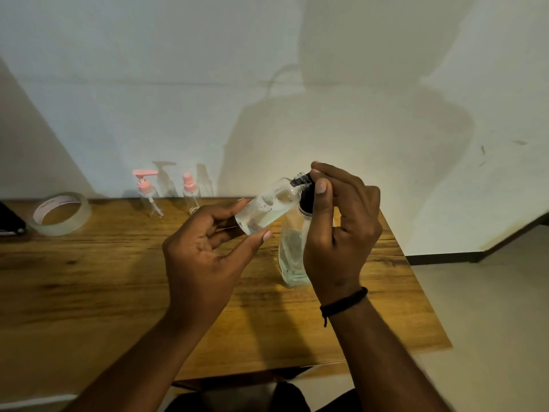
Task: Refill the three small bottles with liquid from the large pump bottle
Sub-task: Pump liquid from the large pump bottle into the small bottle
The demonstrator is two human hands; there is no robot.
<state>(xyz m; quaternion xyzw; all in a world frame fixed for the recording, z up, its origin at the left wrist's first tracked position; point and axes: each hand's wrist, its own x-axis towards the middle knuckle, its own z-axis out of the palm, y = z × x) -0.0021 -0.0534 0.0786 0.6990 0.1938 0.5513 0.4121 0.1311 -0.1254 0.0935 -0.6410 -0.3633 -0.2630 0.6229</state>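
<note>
head view: the right hand (341, 233) has its fingers curled over the black pump head (306, 191) of the large pump bottle (292, 257), thumb against its side, so it grips the pump. the left hand (202, 251) pinches a small bottle (267, 206) between thumb and fingertips, tilted so its open threaded neck sits right at the pump's nozzle. clear liquid with bubbles already lies in it, perhaps about half full by my guess.

the step in hand looks like pumping liquid into this small bottle. to do it well, keep the neck pressed up to the nozzle and steady, press the pump slowly and fully, and let each squirt run down the wall before the next. the tilt should stay shallow enough that nothing runs back out of the mouth. the large bottle stands on the wooden table (89, 278) with no other support, so the push should go straight down.

farther out, two small bottles with pink tops, a pump-top bottle (147, 194) and a spray-top bottle (190, 193), stand near the wall, and they look empty. a tape roll (61, 214) lies at the left.
</note>
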